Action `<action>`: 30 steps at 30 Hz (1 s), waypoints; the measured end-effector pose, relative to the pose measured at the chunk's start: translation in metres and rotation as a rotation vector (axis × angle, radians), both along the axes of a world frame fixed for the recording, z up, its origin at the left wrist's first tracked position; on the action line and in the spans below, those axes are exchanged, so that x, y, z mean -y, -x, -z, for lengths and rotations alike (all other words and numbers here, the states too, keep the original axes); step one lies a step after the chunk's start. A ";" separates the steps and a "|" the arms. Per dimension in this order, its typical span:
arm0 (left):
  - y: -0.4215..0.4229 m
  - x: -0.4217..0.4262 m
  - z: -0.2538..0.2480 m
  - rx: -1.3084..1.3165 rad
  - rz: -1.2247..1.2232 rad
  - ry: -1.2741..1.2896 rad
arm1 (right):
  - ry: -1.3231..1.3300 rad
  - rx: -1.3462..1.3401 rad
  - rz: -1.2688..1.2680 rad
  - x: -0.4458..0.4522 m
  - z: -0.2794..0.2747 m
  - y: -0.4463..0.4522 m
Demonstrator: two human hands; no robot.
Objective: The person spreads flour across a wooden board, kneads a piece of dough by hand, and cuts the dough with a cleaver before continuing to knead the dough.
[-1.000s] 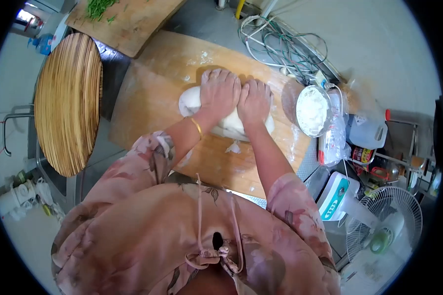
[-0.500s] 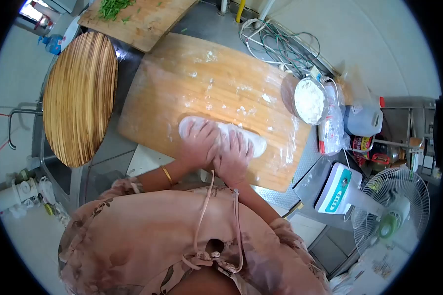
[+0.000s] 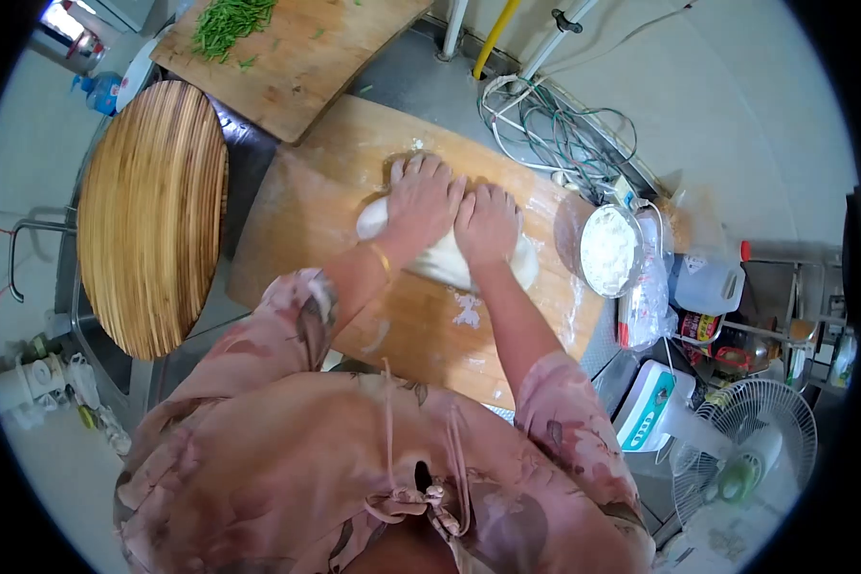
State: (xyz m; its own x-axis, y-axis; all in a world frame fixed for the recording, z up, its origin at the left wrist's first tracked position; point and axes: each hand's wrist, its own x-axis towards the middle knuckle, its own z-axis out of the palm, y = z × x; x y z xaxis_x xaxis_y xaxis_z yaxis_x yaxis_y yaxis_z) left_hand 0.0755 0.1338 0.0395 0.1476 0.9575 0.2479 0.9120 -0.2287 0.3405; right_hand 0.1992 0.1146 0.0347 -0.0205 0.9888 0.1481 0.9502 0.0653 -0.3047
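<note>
A smooth white roll of dough point(image 3: 442, 265) lies across the floured wooden board point(image 3: 392, 330). My left hand point(image 3: 423, 205) presses on the left part of the dough, its fingers stretched over the far side. Beside it, my right hand point(image 3: 489, 228) lies on the right part, fingers extended forward. The two hands nearly touch at the thumbs, and both arms reach out. Under my palms, the middle of the dough is hidden. Patches of loose flour point(image 3: 467, 310) mark the board nearer to me.
A bowl of flour point(image 3: 608, 251) stands off the board's right edge. Chopped greens point(image 3: 231, 27) lie on another cutting board point(image 3: 306, 72) at the back left. A round wooden lid point(image 3: 151, 220) is at left. Coiled cables point(image 3: 564, 129), a scale point(image 3: 655, 407) and a fan point(image 3: 746, 454) stand right.
Both hands have pushed forward, away from my body, with the arms now extended. The dough has rolled away from me and looks partly flattened under the palms.
</note>
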 end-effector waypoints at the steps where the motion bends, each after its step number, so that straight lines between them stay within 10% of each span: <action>1: -0.002 -0.010 0.004 -0.002 -0.025 -0.026 | -0.009 -0.011 0.029 -0.009 0.002 0.001; 6: 0.007 0.027 -0.032 0.080 0.150 0.544 | 0.377 -0.099 0.034 0.028 -0.029 0.003; 9: 0.026 0.114 -0.035 0.291 0.231 0.104 | 0.290 -0.256 -0.069 0.113 -0.083 0.000; 13: 0.020 0.210 -0.020 0.045 0.219 -0.016 | -0.012 -0.062 -0.241 0.218 -0.005 -0.007; 30: -0.016 -0.032 0.003 -0.017 0.049 -0.008 | 0.022 -0.049 0.022 -0.024 -0.002 -0.017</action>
